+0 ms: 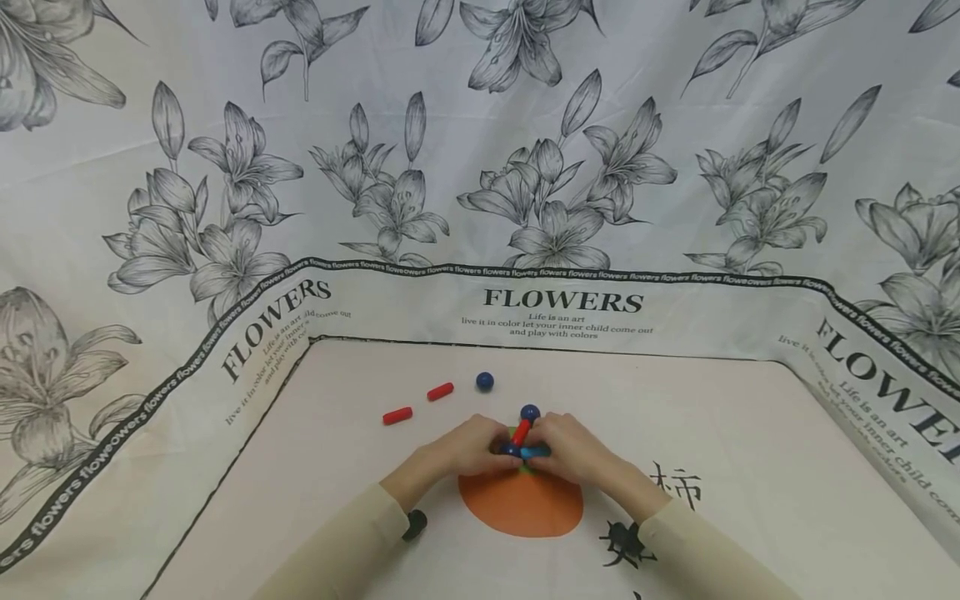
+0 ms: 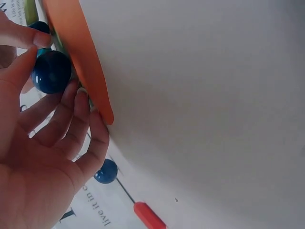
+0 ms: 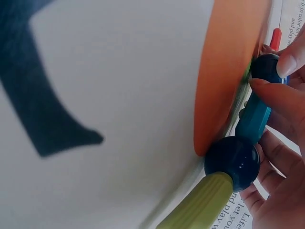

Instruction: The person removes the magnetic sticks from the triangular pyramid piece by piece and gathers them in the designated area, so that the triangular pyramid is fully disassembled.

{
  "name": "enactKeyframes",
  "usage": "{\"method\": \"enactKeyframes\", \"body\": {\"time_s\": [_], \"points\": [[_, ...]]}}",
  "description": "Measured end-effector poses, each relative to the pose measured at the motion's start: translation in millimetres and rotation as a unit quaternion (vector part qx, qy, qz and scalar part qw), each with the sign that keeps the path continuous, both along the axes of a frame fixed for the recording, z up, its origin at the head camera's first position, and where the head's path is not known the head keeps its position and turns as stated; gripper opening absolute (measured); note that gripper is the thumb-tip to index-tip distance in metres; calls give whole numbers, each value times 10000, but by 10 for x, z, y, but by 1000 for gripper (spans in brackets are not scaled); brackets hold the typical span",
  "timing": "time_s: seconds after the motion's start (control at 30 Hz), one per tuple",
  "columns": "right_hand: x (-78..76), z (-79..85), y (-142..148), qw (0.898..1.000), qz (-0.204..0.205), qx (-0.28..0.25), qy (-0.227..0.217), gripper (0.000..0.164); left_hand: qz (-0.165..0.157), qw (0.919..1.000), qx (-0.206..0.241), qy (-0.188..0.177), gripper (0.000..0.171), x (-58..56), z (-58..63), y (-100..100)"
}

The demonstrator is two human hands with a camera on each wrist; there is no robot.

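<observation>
My left hand [image 1: 471,447] pinches a dark blue ball [image 2: 52,72] between thumb and fingers over the orange printed shape [image 1: 521,504]. A teal rod [image 3: 254,117] joins it, and my right hand [image 1: 572,450] holds that rod from the other side. At the rod's far end sits a second dark blue ball [image 3: 232,163], from which a yellow-green rod [image 3: 200,202] sticks out. Between the hands in the head view, a red rod [image 1: 521,432] slants up to another dark blue ball [image 1: 530,412]. The fingers hide part of these joints.
Two loose red rods [image 1: 397,416] [image 1: 440,392] and a loose dark blue ball [image 1: 485,381] lie beyond my left hand. A small black object [image 1: 415,524] shows beside the left sleeve. The printed cloth [image 1: 337,467] bears black characters at right; a flowered curtain [image 1: 420,183] stands behind.
</observation>
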State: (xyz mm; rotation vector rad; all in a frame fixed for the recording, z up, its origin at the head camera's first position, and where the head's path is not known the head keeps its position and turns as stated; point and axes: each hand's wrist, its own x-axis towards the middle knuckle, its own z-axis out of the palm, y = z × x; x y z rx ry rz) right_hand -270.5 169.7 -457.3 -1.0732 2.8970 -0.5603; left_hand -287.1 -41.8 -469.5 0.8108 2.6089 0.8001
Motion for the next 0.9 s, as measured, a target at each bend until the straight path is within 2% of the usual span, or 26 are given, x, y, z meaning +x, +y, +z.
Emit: {"method": "enactKeyframes", "body": {"time_s": [0.33, 0.67, 0.9], "points": [[-1, 1, 34, 9998, 115, 89, 106, 15, 18, 10000, -81, 4, 29, -16, -12, -10], [-19, 10, 65, 9997, -15, 225, -9, 14, 219, 9997, -111, 42, 28, -84, 18, -195], [-15, 15, 77, 9997, 25, 242, -9, 15, 307, 9995, -4, -108, 32, -104, 25, -252]]}}
